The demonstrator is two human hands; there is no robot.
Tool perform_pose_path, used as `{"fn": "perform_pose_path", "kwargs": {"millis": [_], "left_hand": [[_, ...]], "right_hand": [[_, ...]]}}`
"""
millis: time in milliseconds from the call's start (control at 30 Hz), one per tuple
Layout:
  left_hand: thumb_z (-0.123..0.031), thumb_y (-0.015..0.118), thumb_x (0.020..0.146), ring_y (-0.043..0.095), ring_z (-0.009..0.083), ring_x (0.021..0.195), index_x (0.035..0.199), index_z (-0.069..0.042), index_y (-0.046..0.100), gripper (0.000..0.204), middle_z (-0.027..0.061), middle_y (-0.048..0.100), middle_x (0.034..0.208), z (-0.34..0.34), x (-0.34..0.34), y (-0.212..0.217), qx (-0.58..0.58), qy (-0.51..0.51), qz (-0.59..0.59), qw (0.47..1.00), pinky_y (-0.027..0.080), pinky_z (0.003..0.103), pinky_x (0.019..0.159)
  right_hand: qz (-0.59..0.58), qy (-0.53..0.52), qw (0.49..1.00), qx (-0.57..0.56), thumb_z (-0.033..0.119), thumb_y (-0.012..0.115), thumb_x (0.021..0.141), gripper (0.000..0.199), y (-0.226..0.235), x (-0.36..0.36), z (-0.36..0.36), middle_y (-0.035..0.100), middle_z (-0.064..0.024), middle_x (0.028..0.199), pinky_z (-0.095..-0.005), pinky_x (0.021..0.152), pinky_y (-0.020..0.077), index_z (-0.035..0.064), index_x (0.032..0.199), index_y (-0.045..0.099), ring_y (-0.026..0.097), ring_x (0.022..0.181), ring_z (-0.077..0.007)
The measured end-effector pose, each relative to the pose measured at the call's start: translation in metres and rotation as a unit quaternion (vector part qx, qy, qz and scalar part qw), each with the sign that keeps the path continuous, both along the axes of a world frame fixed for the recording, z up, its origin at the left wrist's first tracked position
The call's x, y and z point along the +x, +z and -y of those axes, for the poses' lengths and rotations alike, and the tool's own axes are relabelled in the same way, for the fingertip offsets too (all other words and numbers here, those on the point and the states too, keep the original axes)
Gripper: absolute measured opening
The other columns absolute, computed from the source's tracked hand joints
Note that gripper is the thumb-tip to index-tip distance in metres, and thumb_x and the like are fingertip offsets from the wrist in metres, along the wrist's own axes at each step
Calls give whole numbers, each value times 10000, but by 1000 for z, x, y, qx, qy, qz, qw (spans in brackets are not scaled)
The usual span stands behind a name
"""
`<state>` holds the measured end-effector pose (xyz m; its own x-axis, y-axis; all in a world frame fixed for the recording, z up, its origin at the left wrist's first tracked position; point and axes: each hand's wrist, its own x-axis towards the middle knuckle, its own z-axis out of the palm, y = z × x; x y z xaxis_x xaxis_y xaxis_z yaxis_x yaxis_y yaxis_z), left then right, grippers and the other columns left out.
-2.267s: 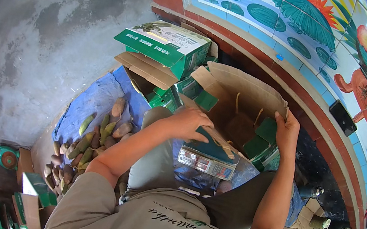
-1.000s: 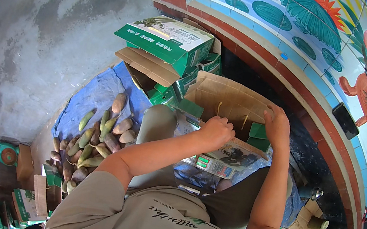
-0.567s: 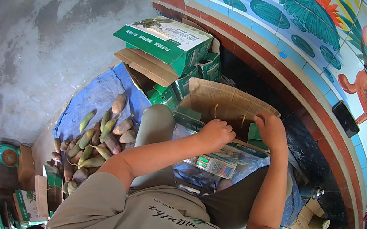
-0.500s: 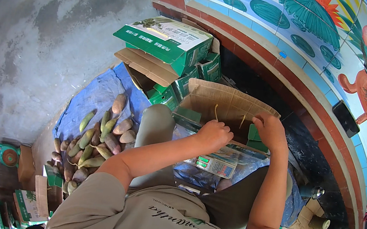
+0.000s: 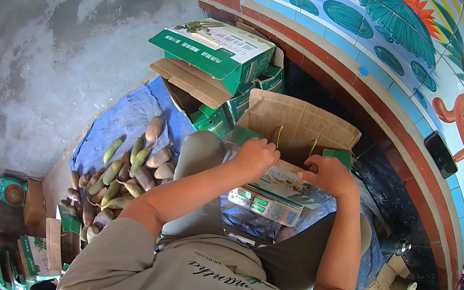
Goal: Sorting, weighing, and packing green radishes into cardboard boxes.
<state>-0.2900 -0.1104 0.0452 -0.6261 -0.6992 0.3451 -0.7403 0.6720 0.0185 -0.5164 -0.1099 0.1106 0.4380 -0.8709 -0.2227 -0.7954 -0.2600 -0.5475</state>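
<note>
A cardboard box [image 5: 302, 118] stands in front of me with its brown lid raised, showing two yellow cord handles [image 5: 279, 135]. It appears to rest on a digital scale, whose lit panel [image 5: 265, 206] shows below the box's printed front. My left hand [image 5: 257, 159] is at the box's left front corner, beside a green side flap; its fingers are curled and what they hold, if anything, is hidden. At the right front edge, my right hand [image 5: 330, 175] has thumb and fingers apart, close to another green side flap [image 5: 338, 156]. The box's inside is mostly hidden.
Green and purplish radishes [image 5: 112, 181] lie heaped on a blue sheet [image 5: 122, 113] to my left. Green and white boxes [image 5: 221, 53] are stacked at the back. A phone [image 5: 440, 153] sits on the right ledge. More cartons [image 5: 38, 257] stand at lower left.
Both hands have come down toward me at the box's front edge, the left also shifting left. The raised lid stands more upright, and the printed front shows more. The right fingers have spread.
</note>
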Motion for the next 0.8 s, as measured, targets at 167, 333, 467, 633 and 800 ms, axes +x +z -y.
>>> {"fn": "perform_pose_path", "kwargs": {"millis": [167,333,467,633,800], "left_hand": [[-62,570,637,572,254,675,681,-88,536,61,69,542,691,4,-3,-5,-13,47,-3,999,461,374,577],[-57,571,627,570,254,653,677,-88,533,70,71,541,687,-2,-7,-12,-16,69,-27,997,463,372,553],[-108,581,630,584,233,652,640,-96,548,36,65,560,663,-6,-11,-11,-19,65,-28,997,462,365,587],[-192,645,712,598,259,752,755,-78,591,134,81,597,744,-10,-7,5,85,33,-19,996,463,394,663],[-330,668,771,606,294,835,905,-93,649,273,109,646,879,4,24,44,139,112,-207,962,476,381,738]], "right_hand": [[-58,-1,998,-15,261,710,696,362,-7,4,3,652,-129,941,-383,812,469,72,997,644,603,939,-292],[-94,7,994,-54,237,709,687,360,-16,6,5,643,-101,962,-378,821,473,114,1018,639,601,951,-278],[-128,16,988,-82,207,679,715,346,-24,7,9,639,-89,972,-386,818,479,129,1049,629,598,958,-275],[-133,24,990,-33,187,639,749,293,-31,11,11,648,-101,974,-394,811,483,133,1036,634,602,952,-282],[-146,49,988,-13,190,601,776,210,-32,17,11,653,-115,945,-403,793,488,145,971,664,609,924,-299]]}}
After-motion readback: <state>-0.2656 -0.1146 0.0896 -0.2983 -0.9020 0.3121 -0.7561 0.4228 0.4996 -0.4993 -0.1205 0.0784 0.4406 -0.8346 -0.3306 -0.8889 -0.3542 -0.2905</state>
